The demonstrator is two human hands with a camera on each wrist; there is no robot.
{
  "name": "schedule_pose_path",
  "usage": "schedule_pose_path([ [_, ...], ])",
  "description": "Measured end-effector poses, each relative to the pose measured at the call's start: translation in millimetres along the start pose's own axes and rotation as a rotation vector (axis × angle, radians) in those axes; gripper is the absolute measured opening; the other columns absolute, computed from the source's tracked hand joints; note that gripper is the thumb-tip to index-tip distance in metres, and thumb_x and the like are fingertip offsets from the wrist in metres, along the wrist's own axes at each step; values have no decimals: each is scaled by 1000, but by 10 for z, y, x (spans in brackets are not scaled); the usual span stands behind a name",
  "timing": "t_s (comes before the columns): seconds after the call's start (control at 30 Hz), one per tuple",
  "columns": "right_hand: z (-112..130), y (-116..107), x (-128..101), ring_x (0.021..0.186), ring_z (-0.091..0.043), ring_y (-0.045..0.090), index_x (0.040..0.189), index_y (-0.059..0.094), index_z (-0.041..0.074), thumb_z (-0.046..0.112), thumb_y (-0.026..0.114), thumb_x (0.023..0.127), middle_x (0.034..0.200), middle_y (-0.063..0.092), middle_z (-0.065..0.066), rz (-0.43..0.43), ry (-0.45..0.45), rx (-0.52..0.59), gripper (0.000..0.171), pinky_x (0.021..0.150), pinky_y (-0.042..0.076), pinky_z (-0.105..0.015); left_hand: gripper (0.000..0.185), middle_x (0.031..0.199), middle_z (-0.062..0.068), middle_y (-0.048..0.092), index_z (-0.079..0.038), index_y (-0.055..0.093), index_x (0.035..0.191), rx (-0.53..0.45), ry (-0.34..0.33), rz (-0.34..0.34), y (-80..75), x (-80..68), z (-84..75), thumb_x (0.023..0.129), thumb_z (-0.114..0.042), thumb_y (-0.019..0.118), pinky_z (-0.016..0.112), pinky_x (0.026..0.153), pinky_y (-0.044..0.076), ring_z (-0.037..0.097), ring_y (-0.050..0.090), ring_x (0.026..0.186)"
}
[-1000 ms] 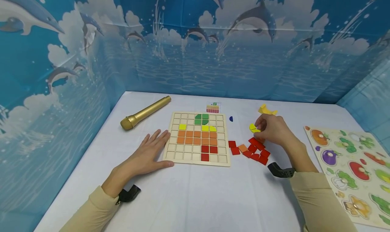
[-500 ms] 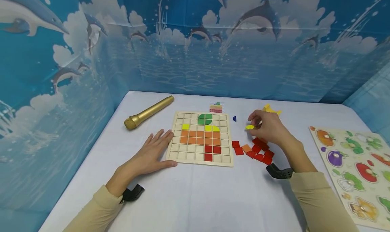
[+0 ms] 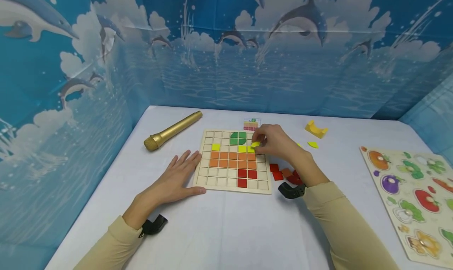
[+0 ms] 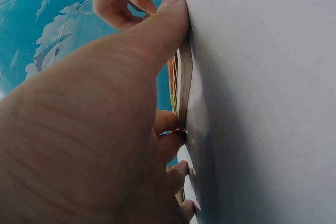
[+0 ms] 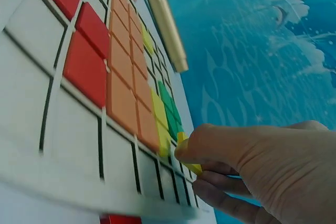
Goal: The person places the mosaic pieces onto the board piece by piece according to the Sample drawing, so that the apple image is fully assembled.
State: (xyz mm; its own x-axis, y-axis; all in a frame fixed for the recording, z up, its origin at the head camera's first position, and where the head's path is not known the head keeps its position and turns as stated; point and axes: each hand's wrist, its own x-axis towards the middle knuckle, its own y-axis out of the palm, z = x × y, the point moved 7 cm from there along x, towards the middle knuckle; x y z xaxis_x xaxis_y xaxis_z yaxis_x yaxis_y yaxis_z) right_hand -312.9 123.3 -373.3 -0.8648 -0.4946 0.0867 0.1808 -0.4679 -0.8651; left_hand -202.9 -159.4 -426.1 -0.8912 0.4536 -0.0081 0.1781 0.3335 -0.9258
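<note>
A wooden grid board [image 3: 209, 181] [image 5: 31, 108] [image 4: 184, 72] lies on the white table, partly filled with green, yellow, orange and red tiles. My right hand [image 3: 270, 142] [image 5: 252, 166] pinches a small yellow tile [image 3: 255, 144] [image 5: 185, 150] over the board's right side, beside the yellow row. My left hand [image 3: 178, 175] [image 4: 94, 129] lies flat against the board's left edge, thumb along its front corner. Loose red and orange tiles [image 3: 277, 172] lie right of the board, partly hidden by my right wrist.
A gold microphone [image 3: 172, 131] [image 5: 163, 22] lies left behind the board. A small pattern card [image 3: 250, 124], a yellow curved block [image 3: 315, 128] and a yellow piece [image 3: 313, 145] sit farther back. A vegetable peg puzzle [image 3: 414, 195] lies at the right. Blue dolphin walls surround the table.
My right hand lifted a yellow tile from the loose pile and carried it left over the board. The left hand stayed put.
</note>
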Motion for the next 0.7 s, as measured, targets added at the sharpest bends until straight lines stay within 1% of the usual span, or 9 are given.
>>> schedule_pose_path([
  [0.17,133,142,136,87,-21,64,99,77,8,9,86,83,97,72,-6,22,-43,17,18,82,59,-36,107,177,8,20,-9,22,169,-2,-6,4,3,0,1,91,-66,71,62,132,6,35,7,165],
  [0.4,281,262,198,93,-22,65,104,79,8,8,83,89,102,74,-7,5,-111,60,15,86,59,-38,108,177,7,20,-10,22,169,4,-8,5,9,1,10,91,-67,70,62,132,6,35,7,165],
  [0.53,331,288,204,96,-22,65,106,80,9,11,85,90,102,75,-5,-7,-118,58,17,88,58,-39,108,177,7,20,-10,21,169,2,-4,3,7,2,6,91,-67,70,62,132,6,35,7,165],
  [0.7,363,341,209,98,-21,66,103,82,10,11,85,90,102,75,-4,-28,-132,55,14,90,58,-38,109,177,8,20,-9,21,169,6,1,1,11,-1,9,91,-68,70,62,132,7,35,7,165],
])
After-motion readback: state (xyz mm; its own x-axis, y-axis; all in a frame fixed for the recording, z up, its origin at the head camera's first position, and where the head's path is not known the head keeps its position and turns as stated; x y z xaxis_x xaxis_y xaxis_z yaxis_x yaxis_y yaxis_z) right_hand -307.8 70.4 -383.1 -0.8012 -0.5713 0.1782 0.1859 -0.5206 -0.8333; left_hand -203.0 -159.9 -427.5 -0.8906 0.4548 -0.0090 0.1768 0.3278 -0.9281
